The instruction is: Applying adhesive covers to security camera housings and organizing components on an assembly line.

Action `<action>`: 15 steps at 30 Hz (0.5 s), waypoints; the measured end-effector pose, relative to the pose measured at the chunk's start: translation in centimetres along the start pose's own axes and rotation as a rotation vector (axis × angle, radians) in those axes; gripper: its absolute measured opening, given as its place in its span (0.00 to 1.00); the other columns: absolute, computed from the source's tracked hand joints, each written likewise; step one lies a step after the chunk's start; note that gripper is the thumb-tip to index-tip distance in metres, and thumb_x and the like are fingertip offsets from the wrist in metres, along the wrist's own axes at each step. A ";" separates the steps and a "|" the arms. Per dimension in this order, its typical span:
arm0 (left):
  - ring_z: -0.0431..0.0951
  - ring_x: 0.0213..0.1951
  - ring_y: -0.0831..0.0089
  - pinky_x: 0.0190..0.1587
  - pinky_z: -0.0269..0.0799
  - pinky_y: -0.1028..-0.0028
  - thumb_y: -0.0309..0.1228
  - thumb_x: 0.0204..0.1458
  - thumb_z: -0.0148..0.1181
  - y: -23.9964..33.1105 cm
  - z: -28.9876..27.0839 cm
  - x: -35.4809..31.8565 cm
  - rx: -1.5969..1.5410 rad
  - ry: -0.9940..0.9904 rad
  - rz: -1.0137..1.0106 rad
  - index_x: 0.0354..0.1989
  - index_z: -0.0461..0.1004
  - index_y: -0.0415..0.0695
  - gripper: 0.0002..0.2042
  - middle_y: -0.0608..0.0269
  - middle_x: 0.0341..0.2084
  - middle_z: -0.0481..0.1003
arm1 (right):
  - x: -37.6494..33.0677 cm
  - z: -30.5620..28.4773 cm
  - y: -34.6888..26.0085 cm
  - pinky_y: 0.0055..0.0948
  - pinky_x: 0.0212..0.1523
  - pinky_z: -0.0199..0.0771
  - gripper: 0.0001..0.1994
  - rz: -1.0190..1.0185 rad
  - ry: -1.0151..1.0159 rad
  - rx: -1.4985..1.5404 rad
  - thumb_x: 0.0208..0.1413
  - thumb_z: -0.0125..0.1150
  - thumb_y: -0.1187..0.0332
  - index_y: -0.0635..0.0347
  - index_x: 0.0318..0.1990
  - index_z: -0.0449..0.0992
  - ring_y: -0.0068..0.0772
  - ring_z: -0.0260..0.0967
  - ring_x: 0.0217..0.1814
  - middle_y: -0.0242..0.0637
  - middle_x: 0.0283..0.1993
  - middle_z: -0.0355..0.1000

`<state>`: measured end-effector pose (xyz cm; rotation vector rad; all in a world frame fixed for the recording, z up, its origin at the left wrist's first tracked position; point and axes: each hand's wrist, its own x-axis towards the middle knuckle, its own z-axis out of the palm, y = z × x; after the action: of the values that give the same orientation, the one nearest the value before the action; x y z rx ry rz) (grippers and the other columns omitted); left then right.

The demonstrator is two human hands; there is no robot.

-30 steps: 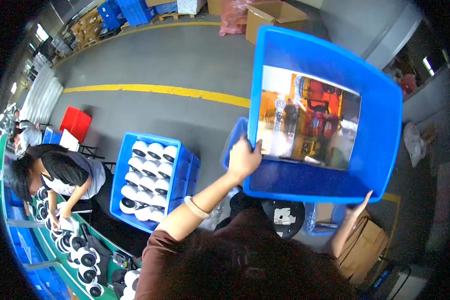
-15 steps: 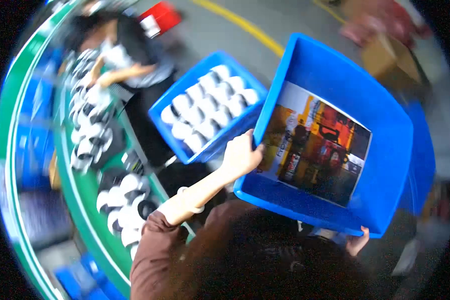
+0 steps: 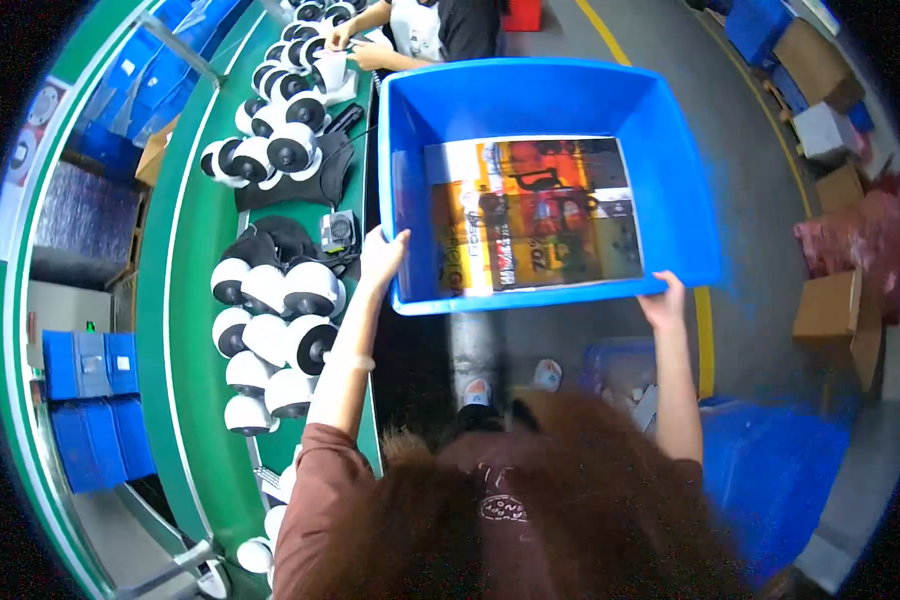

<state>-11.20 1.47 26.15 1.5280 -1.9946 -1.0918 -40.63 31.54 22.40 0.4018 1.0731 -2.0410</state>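
Observation:
A blue plastic bin (image 3: 662, 165) is held up in front of me by both hands. On its floor lies a colourful printed sheet (image 3: 555, 215), with nothing on top of it. My left hand (image 3: 382, 260) is closed on the bin's near left corner, fingers at the rim. Gripping the near rim close to the right corner is my right hand (image 3: 664, 300), thumb on top and the other fingers mostly hidden beneath. Left of the bin, white rounded devices with black faces (image 3: 312, 288) stand grouped on a green work surface (image 3: 195, 400).
A co-worker's hands (image 3: 355, 48) are among more white devices at the far end. Blue bins (image 3: 90, 445) are stacked left of the line. Another large blue bin (image 3: 780, 480) stands low at my right. Cardboard boxes (image 3: 827, 305) lie along the right side.
The bin has swung left and levelled out from its tilt, still in both hands. My view has turned, and a blue bin full of white devices no longer shows.

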 end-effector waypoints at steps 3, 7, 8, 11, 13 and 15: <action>0.70 0.38 0.63 0.41 0.63 0.72 0.28 0.35 0.56 -1.1 1.5 -2.3 0.008 0.147 0.165 0.46 0.58 0.40 0.25 0.50 0.36 0.68 | 2.5 -1.0 -1.6 0.33 0.35 0.64 0.13 0.125 -0.013 -0.052 0.32 0.52 0.73 0.59 0.32 0.63 0.35 0.59 0.33 0.37 0.31 0.60; 0.68 0.39 0.56 0.42 0.62 0.66 0.29 0.36 0.54 0.3 3.0 -2.1 0.031 0.260 0.182 0.46 0.57 0.45 0.24 0.47 0.35 0.68 | 3.8 -0.1 -3.1 0.39 0.40 0.62 0.14 0.049 -0.027 -0.145 0.32 0.51 0.70 0.59 0.32 0.62 0.37 0.57 0.37 0.38 0.33 0.60; 0.68 0.39 0.53 0.42 0.62 0.64 0.31 0.37 0.53 1.7 3.3 -1.5 0.075 0.212 0.095 0.46 0.57 0.47 0.24 0.46 0.34 0.68 | 4.6 -0.3 -3.3 0.40 0.41 0.62 0.15 0.039 -0.040 -0.152 0.32 0.51 0.70 0.59 0.33 0.62 0.38 0.57 0.38 0.39 0.34 0.60; 0.69 0.36 0.51 0.39 0.64 0.62 0.34 0.39 0.52 1.5 3.5 -0.9 0.047 0.227 0.094 0.43 0.58 0.47 0.20 0.45 0.32 0.69 | 3.1 0.4 -3.3 0.43 0.44 0.61 0.17 0.085 -0.068 -0.208 0.33 0.50 0.70 0.63 0.36 0.61 0.39 0.56 0.40 0.41 0.36 0.58; 0.69 0.36 0.50 0.39 0.64 0.62 0.33 0.39 0.51 1.4 3.9 -1.4 0.044 0.200 0.070 0.43 0.58 0.47 0.19 0.45 0.32 0.69 | 3.0 0.4 -3.2 0.45 0.46 0.61 0.18 0.114 -0.082 -0.247 0.34 0.49 0.71 0.66 0.38 0.59 0.40 0.56 0.42 0.43 0.38 0.56; 0.69 0.37 0.50 0.40 0.64 0.61 0.32 0.40 0.50 2.7 4.7 -1.5 0.061 0.183 0.046 0.44 0.56 0.47 0.20 0.44 0.32 0.69 | 4.2 -0.9 -4.5 0.47 0.49 0.57 0.24 0.021 -0.116 -0.302 0.35 0.50 0.69 0.66 0.44 0.55 0.42 0.54 0.46 0.44 0.42 0.54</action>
<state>-15.76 4.76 25.55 1.5443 -1.9441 -0.8480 -46.85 31.76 21.91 0.1377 1.2740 -1.8226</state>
